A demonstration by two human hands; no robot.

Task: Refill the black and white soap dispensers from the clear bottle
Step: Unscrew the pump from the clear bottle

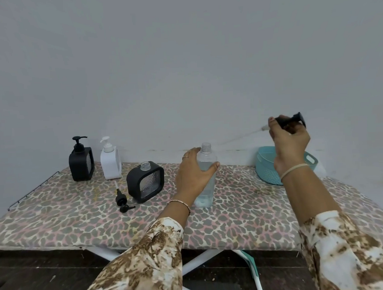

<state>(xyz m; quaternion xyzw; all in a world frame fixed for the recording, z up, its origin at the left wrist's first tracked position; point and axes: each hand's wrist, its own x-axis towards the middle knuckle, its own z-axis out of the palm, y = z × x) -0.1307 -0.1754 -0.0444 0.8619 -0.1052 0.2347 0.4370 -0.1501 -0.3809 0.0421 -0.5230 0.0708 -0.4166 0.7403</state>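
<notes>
Clear bottle [207, 188] upright mid-board [58, 203], neck uncapped, gripped round the shoulder by left hand [192, 175]. Right hand [289, 145] raised over the teal basket [267, 170], fingers pinching black pump [290, 120], dip tube pointing back toward the bottle. Nearer black dispenser [145, 182] uncapped just left, loose pump [122, 201] lying beside it. White dispenser [109, 161] capped at rear. Recommended: park pump clear of the pour path, align necks closely, tilt slowly.

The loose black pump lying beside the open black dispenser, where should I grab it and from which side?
Probably pinch the loose black pump at its round collar, coming down from above. It lies flat on the board, and its thin tube, pointing toward the white dispenser, looks too slender to hold.
</notes>
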